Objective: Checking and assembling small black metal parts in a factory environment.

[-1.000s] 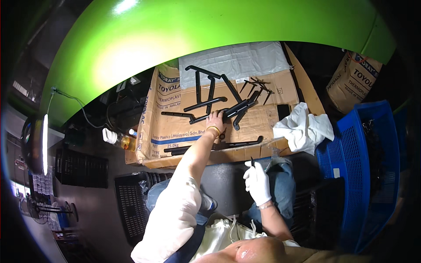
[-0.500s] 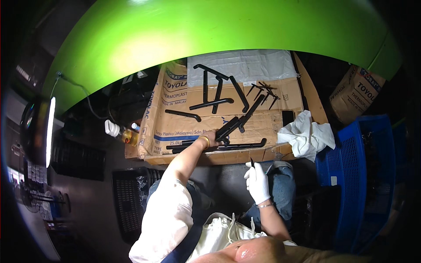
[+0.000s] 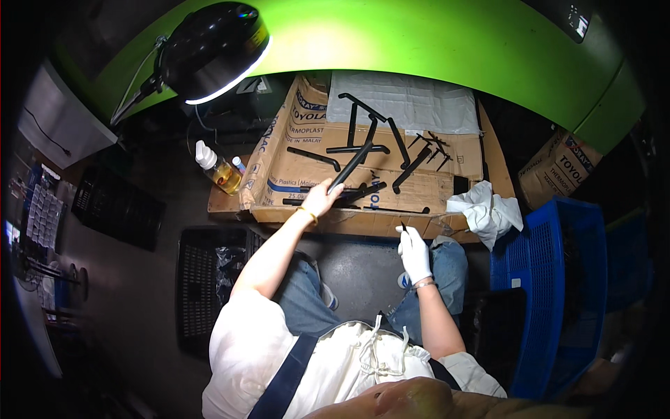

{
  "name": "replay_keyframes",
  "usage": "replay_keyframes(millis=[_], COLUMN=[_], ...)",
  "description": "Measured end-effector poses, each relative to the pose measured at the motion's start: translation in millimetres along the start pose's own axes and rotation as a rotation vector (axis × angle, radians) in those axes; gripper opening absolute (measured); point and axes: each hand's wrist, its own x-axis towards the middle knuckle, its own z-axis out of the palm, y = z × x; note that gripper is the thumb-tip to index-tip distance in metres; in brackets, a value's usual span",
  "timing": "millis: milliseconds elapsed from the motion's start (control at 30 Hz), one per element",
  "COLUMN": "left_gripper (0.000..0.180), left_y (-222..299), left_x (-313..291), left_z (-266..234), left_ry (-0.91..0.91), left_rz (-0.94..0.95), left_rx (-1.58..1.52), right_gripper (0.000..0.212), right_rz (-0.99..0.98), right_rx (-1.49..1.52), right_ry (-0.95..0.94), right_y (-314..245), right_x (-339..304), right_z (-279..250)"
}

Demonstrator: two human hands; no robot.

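Cardboard-lined worktop (image 3: pixel 429 186) is carrying loose blk bars (image 3: pixel 312 158), raised edges prob. keeping them from sliding off. Blue crate (image 3: pixel 523 255) is standing at R, prob. for reach. Lamp (image 3: pixel 213 52) is leaning over far L, prob. for light. White cloth (image 3: pixel 484 213) is draping front R corner. Bare L hand (image 3: pixel 321 199) is wrapping round one end of a long blk bar (image 3: pixel 352 167) over worktop. Gloved R hand (image 3: pixel 414 253) is curling nearly closed on a slim dark tool (image 3: pixel 403 227), prob. for control.

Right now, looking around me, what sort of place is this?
Probably a factory workstation: black bent-ended bars lie in a cardboard tray, a black work lamp shines at upper left, and a perforated blue plastic crate stands at right.
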Motion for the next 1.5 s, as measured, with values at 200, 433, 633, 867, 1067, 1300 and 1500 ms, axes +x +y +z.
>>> replay_keyframes(millis=[200,433,633,867,1067,1300,1500], left_gripper=[0.040,0.064,0.055,0.047,0.044,0.050,0.057], left_y=[112,117,91,116,101,133,156], left_x=[-114,-154,-141,-163,-170,-195,-200], left_z=[-18,-29,5,61,34,4,-13], left_ry=[-0.541,-0.711,-0.306,-0.107,-0.052,-0.101,-0.060], left_rz=[-0.291,-0.209,-0.067,-0.238,-0.248,-0.311,-0.366], left_rx=[-0.913,-1.408,-1.852,-1.265,-1.266,-1.264,-1.104], right_gripper=[0.030,0.015,0.012,0.013,0.016,0.010,0.011], right_rz=[-0.160,0.064,0.264,0.356,0.199,-0.273,-0.408], right_rx=[0.294,0.355,0.888,0.608,0.149,-0.374,-0.549], right_ry=[0.205,0.019,0.032,-0.146,-0.236,-0.237,-0.316], right_y=[-41,-112,-76,-74,-72,-132,-153], right_x=[25,13,-33,-77,-89,-98,-97], right_z=[3,-15,23,50,22,24,29])
